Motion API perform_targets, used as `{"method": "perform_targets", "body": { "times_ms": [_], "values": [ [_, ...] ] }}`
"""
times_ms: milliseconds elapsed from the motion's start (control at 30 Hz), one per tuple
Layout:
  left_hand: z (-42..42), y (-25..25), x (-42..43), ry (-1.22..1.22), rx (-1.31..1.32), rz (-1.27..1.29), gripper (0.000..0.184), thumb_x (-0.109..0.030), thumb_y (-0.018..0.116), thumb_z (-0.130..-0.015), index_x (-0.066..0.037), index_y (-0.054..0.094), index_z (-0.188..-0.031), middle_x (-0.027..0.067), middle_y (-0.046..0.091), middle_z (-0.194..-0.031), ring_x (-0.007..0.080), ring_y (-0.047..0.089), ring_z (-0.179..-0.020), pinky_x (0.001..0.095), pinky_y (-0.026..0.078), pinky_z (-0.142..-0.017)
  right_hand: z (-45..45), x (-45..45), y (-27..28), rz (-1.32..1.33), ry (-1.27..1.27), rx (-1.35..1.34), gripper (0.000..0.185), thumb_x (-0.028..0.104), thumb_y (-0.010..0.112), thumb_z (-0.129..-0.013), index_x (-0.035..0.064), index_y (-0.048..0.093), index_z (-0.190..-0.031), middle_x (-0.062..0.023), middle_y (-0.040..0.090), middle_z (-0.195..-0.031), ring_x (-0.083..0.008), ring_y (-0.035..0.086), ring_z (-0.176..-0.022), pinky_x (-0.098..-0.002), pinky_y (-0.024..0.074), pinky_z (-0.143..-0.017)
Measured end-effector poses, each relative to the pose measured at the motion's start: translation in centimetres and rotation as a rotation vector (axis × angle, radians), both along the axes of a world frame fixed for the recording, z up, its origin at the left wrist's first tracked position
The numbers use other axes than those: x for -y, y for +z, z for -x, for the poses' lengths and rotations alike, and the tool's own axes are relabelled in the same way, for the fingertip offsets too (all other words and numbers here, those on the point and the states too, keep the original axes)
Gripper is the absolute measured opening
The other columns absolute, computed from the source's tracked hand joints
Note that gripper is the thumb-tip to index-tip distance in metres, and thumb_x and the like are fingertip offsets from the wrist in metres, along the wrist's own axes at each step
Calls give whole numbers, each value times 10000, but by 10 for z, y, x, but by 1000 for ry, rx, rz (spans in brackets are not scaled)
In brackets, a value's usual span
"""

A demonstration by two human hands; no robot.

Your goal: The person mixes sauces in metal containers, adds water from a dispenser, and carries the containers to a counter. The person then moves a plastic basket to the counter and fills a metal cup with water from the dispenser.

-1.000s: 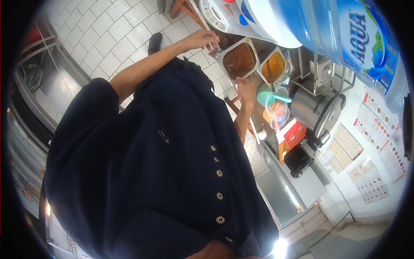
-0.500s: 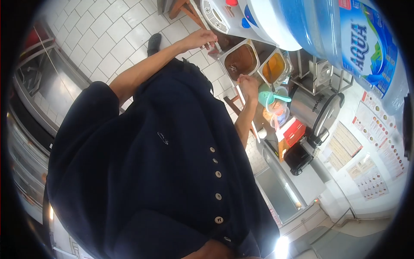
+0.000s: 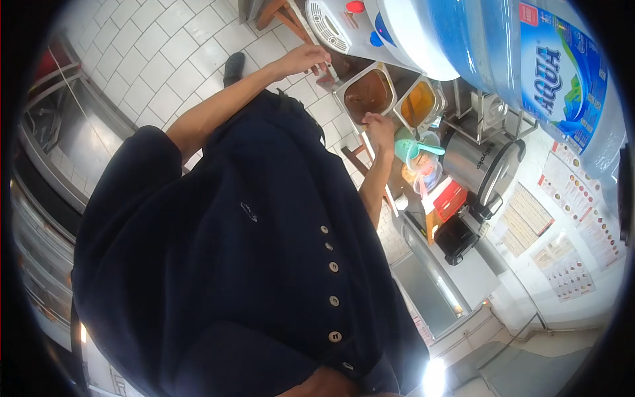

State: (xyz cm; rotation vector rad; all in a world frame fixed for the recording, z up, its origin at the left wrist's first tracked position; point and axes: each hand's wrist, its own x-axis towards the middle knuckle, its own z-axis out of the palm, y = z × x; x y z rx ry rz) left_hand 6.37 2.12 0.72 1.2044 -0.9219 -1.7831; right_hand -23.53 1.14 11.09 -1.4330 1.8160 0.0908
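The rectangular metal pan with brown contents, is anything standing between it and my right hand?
Nothing visible does. Your right hand is at the edge of the rectangular metal pan with brown contents; I can't tell if they touch. The metal pan with orange contents sits beside it, not between.

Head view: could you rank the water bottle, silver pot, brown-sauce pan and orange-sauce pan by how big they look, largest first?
1. Water bottle, though nearness may inflate it
2. Silver pot
3. Brown-sauce pan
4. Orange-sauce pan
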Motion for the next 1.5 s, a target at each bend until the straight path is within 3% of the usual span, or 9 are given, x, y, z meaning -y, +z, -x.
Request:
{"method": "perform_targets", "body": {
  "times_ms": [100,267,500,600,800,933,1033,1200,1500],
  "values": [
    [0,1,-1,-3,10,-13,344,-376,494,-1010,-75,639,-1089,21,678,-922,109,629,-769,255,455,-695,-8,-3,-3,-32,85,44,258,198,603,-877,-27,730,-867,-87,705,-806,-158,615,-730,-298,472,-695],
    [-2,-8,-2,-4,-21,6,352,-382,494,-1011,-72,638,-1095,27,677,-927,110,626,-766,252,456,-694,-17,3,10,-51,-109,-106,240,190,613,-865,-25,713,-827,-97,736,-940,-136,595,-733,-287,459,-634],
    [-6,-8,1,-3,-14,14,355,-389,501,-1005,-76,639,-1102,24,680,-927,106,624,-766,257,451,-672,-2,12,-11,61,91,37,235,206,614,-877,9,727,-814,-66,705,-877,-163,588,-677,-304,463,-629],
    [-7,-4,0,-7,2,-19,354,-385,501,-1007,-75,639,-1104,19,682,-929,104,624,-770,252,447,-668,11,14,-18,51,-29,-58,210,180,617,-856,4,727,-825,-72,724,-1003,-152,591,-680,-296,462,-620],
    [-7,-6,0,-11,-4,-24,351,-384,514,-1002,-71,644,-1096,13,685,-927,103,623,-770,255,449,-675,11,20,-26,7,69,60,204,152,605,-867,-16,712,-821,-31,711,-912,-96,527,-541,-280,382,-447],
    [-9,-7,-2,-14,2,-7,352,-388,521,-998,-74,645,-1096,15,687,-932,105,623,-765,258,450,-678,26,26,-35,62,-86,19,187,132,599,-868,-12,713,-828,-33,707,-887,-80,516,-541,-278,374,-447],
    [-5,-9,5,5,2,-34,349,-386,521,-997,-77,641,-1105,15,684,-933,107,624,-764,257,451,-680,19,30,-30,67,53,140,196,142,603,-869,-16,711,-825,-35,674,-771,-94,515,-538,-278,377,-456],
    [-9,-8,5,-9,-9,-41,344,-383,518,-997,-83,640,-1114,12,678,-935,108,627,-770,259,453,-689,-6,21,1,-16,-145,47,203,146,598,-860,-15,719,-833,-60,710,-942,-135,544,-571,-281,412,-506],
    [-6,-3,2,-25,12,-20,340,-371,501,-1007,-77,643,-1103,18,678,-929,103,618,-760,253,454,-678,17,14,-19,-1,-75,9,186,101,586,-826,-32,715,-840,-63,714,-1029,-139,587,-685,-272,420,-520]
  ]
}}
